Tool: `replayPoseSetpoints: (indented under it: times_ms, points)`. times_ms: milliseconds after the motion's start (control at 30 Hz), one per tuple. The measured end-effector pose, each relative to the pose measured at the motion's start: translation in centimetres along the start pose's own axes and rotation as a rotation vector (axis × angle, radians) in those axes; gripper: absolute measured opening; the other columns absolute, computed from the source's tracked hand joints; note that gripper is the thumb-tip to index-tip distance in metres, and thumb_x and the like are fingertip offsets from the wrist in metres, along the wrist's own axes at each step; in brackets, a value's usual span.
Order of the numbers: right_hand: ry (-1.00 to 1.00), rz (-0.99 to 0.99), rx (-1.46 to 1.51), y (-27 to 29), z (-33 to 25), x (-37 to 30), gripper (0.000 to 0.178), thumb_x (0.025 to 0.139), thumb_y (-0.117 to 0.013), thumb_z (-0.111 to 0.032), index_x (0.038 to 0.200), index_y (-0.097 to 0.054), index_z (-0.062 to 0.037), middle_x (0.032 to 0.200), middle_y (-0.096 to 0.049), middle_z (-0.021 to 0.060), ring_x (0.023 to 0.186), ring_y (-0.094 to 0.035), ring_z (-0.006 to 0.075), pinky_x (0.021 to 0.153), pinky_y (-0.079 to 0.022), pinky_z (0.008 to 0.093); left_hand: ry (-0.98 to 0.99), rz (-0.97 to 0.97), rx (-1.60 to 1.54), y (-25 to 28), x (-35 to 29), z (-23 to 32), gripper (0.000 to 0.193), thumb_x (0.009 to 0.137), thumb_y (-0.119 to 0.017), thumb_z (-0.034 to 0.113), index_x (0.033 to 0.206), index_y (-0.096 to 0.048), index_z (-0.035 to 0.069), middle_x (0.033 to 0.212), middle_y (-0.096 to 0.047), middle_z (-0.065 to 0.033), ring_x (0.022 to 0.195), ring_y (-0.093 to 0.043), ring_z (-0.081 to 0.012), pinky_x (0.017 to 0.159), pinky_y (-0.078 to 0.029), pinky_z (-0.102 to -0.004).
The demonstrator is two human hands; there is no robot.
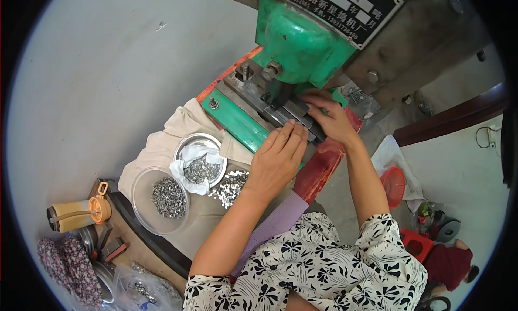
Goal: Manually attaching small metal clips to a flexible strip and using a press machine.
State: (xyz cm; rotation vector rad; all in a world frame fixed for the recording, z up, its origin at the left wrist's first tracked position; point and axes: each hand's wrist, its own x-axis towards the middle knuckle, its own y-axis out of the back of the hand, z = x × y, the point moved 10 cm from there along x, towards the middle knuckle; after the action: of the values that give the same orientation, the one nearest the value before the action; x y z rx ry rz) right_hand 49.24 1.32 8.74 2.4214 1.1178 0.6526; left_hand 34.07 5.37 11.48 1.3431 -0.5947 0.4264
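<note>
A green bench press (302, 44) stands in front of me, its dark punch coming down onto a steel die block (280, 115). My left hand (281, 152) lies on the near side of the block, fingers stretched out together and fingertips resting on the metal. I cannot see anything under them. On the right side of the block is my right hand (333, 119), thumb and fingers apart around its far right end beside the punch. Its fingertips are partly hidden by the press, and no held part shows.
Left of the press, a beige cloth (162, 141) carries a plastic tub (139, 206) of small metal parts, a steel bowl (220, 144) of pins and a pile of shiny pieces (231, 188). An orange-capped bottle (73, 214) lies farther left. Another person (448, 265) is at lower right.
</note>
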Motion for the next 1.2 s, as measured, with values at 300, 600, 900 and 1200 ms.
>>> replayPoseSetpoints:
  times_ms: [300, 600, 900, 1200]
  points:
    - [-0.096, -0.067, 0.205, -1.5, 4.5, 1.3, 0.014, 0.096, -0.063, -0.012, 0.105, -0.066, -0.0016, 0.103, -0.057, 0.0049, 0.096, -0.055, 0.0154, 0.086, -0.045, 0.0297, 0.037, 0.008, -0.053, 0.3, 0.1, -0.2, 0.039, 0.083, -0.063, 0.011, 0.120, -0.064, 0.003, 0.125, -0.063, -0.0095, 0.122, -0.057, -0.0234, 0.104, -0.043, -0.0379]
    - [-0.013, 0.048, 0.009, -0.6, 4.1, 1.1, 0.020, 0.097, -0.059, -0.018, 0.110, -0.068, -0.0050, 0.093, -0.056, 0.0102, 0.096, -0.048, 0.0260, 0.087, -0.039, 0.0361, 0.015, 0.044, -0.050, 0.3, 0.2, 0.2, 0.040, 0.083, -0.056, 0.014, 0.119, -0.062, -0.001, 0.123, -0.060, -0.0122, 0.123, -0.055, -0.0254, 0.103, -0.043, -0.0355]
    - [-0.017, 0.181, -0.174, 0.1, 0.9, 0.1, 0.020, 0.097, -0.059, -0.017, 0.106, -0.071, -0.0026, 0.100, -0.068, 0.0122, 0.101, -0.056, 0.0261, 0.094, -0.041, 0.0356, 0.095, 0.067, -0.256, 0.8, 0.3, -1.3, 0.040, 0.080, -0.067, 0.011, 0.119, -0.061, 0.001, 0.121, -0.060, -0.0116, 0.119, -0.056, -0.0276, 0.100, -0.043, -0.0384]
    - [0.076, 1.039, 0.276, 16.1, 2.1, -8.7, 0.029, 0.105, -0.054, -0.018, 0.127, -0.061, -0.0003, 0.110, -0.068, 0.0033, 0.100, -0.061, 0.0104, 0.090, -0.047, 0.0276, 0.088, 0.080, -0.327, 0.5, 0.3, -1.2, 0.042, 0.079, -0.071, 0.012, 0.118, -0.061, 0.000, 0.122, -0.060, -0.0116, 0.119, -0.056, -0.0277, 0.100, -0.044, -0.0390]
